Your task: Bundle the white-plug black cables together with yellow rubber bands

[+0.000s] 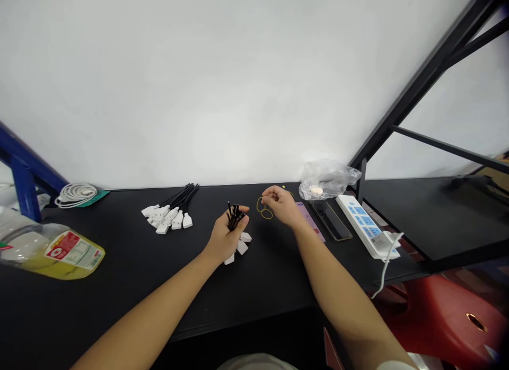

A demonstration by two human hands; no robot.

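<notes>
Left of the left hand point(226, 238), on the black tabletop point(119, 290): loose bundle of black cables with white plugs point(167, 215). Left hand clenched on a second black-cabled, white-plugged bundle point(235, 217), cable ends level above the fist, a tight, tidy grip. Just right of it, right hand point(283, 205) pinches near a thin yellow rubber band point(264, 208); grip on band unclear.

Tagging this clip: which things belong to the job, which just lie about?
Job:
left hand gripping black cords with white plugs
right hand
yellow rubber bands
pile of matching plugs

Lying about:
power strip
smartphone
plastic bag
coiled white cable
plastic bottle
</notes>
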